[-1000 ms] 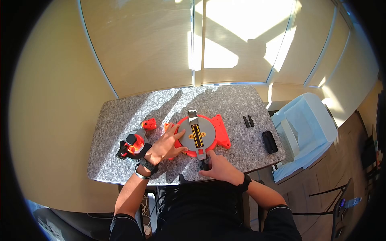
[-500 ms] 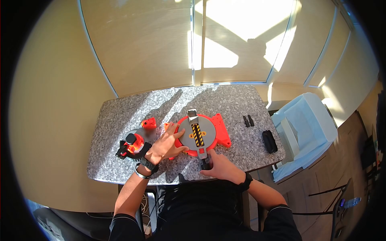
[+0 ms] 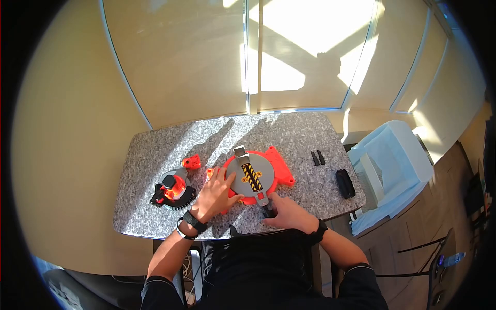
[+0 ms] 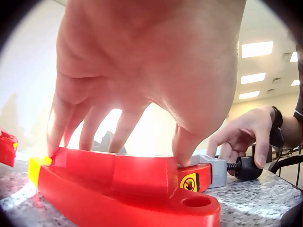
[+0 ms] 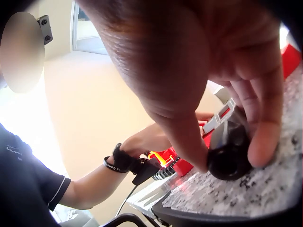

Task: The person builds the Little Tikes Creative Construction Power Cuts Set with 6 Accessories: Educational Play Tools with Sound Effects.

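A red base with a grey round plate (image 3: 238, 181) lies on the granite-patterned table; a yellow-and-black striped strip (image 3: 251, 177) crosses the plate. My left hand (image 3: 213, 197) spreads over its left side, and in the left wrist view the fingertips and thumb of the left hand (image 4: 147, 61) rest along the red rim (image 4: 142, 175). At the near end, my right hand (image 3: 293, 214) pinches a black knob (image 3: 269, 211) between thumb and fingers. The right wrist view shows that knob (image 5: 229, 161) between the thumb and fingertips of the right hand (image 5: 203, 61).
Left of the base stand a red-and-black piece on a grey disc (image 3: 174, 188) and a small red part (image 3: 191, 162). On the right lie two small black pieces (image 3: 318, 158) and a black case (image 3: 345, 184). A blue-covered white bin (image 3: 392, 170) stands beyond the table's right edge.
The round plate and base have turned slightly, their far end shifting left and their near end right. Both hands have moved a little with them, still in contact.
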Action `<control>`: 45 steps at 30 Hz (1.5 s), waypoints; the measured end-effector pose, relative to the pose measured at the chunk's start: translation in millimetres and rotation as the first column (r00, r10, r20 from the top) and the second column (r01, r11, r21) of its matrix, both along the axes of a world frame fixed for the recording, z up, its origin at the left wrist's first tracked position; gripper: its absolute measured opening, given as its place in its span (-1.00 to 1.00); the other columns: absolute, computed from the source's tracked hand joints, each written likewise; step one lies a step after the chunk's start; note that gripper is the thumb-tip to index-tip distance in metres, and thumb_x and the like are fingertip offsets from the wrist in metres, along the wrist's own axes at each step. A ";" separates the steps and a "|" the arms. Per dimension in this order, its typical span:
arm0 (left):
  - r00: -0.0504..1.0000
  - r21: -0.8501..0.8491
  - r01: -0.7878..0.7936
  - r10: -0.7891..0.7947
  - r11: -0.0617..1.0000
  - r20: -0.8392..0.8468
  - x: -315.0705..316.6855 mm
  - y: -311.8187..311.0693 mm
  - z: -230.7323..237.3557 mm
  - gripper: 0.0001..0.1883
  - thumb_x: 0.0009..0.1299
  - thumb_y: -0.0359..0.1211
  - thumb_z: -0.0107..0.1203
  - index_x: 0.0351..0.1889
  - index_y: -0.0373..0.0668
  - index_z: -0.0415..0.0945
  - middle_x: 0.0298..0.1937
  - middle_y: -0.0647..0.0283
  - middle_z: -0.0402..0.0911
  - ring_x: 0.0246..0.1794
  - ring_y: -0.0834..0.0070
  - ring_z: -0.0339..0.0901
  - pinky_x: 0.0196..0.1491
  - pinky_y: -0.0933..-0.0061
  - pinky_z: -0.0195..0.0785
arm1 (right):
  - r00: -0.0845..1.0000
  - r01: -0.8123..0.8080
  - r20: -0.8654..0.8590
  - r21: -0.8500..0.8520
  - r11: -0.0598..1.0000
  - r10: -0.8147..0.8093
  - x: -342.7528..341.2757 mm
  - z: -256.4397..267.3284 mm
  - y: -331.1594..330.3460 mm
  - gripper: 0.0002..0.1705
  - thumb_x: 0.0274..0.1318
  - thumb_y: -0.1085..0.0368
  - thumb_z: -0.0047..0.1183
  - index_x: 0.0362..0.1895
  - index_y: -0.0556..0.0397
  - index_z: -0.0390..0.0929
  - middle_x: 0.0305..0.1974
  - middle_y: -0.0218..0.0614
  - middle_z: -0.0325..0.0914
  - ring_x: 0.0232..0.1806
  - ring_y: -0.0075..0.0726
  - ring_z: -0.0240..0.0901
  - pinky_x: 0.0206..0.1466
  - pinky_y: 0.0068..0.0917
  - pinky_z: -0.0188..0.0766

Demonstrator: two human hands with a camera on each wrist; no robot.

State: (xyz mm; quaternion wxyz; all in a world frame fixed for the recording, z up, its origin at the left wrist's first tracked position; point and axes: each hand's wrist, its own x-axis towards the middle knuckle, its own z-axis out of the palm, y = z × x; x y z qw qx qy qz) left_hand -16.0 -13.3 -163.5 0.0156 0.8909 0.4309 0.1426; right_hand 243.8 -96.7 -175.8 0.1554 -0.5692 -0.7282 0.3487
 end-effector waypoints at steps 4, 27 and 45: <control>0.998 -0.021 -0.063 0.063 0.998 -0.022 7.8 -10.8 3.9 -0.15 0.28 0.12 0.38 0.37 -0.27 0.42 0.28 -0.16 0.43 0.35 -0.10 0.40 0.28 -0.05 0.47 | 0.999 -0.025 0.021 0.029 0.999 0.025 9.0 -0.4 2.2 -0.18 -0.06 0.07 0.46 0.19 0.20 0.35 -0.21 0.18 0.64 -0.09 0.35 0.62 -0.01 0.04 0.54; 0.844 -0.044 0.532 -0.534 0.845 -0.046 61.6 13.1 6.9 -0.44 0.26 -0.28 0.39 0.26 -0.09 0.55 0.37 0.21 0.46 0.55 0.10 0.21 0.49 0.00 0.17 | 0.999 0.017 0.041 0.137 0.990 -0.023 27.1 12.9 -4.0 -0.36 -0.07 0.16 0.42 0.09 0.16 0.51 -0.21 0.05 0.67 -0.10 0.20 0.63 0.01 -0.03 0.55; 0.782 -0.146 0.597 -0.613 0.789 -0.113 73.6 22.2 10.1 -0.65 0.28 -0.29 0.35 0.04 -0.06 0.72 0.45 0.23 0.44 0.63 0.08 0.09 0.59 -0.06 0.02 | 0.999 0.012 0.029 0.263 0.965 -0.021 31.0 -18.4 -7.4 -0.46 -0.09 0.12 0.52 -0.08 0.11 0.59 -0.27 -0.04 0.69 -0.19 0.06 0.68 -0.09 -0.13 0.58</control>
